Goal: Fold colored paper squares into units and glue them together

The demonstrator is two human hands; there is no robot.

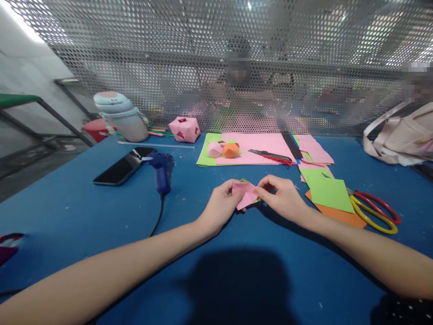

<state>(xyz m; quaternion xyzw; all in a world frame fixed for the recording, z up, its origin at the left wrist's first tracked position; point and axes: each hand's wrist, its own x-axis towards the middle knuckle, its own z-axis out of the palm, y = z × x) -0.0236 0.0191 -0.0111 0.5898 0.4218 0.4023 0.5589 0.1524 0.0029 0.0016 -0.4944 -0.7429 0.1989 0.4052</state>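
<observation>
Between my two hands, just above the blue table, is a small folded paper piece (246,193), pink with green showing at its edges. My left hand (221,203) grips its left side, thumb lying across the pink face; the other fingers are mostly hidden behind it. At the right corner, my right hand (279,194) pinches the paper between thumb and forefinger. Beyond the hands lie pink and green sheets (260,141) bearing a utility knife (270,156), a pink paper shape (214,149) and an orange paper shape (231,150).
To the left are a blue glue gun (160,174), a phone (123,168), a bottle (122,117) and a pink paper ball (184,129). On the right lie green squares (329,194), orange paper (341,217), scissors (375,210) and a bag (402,133). A perforated metal screen (189,76) borders the back.
</observation>
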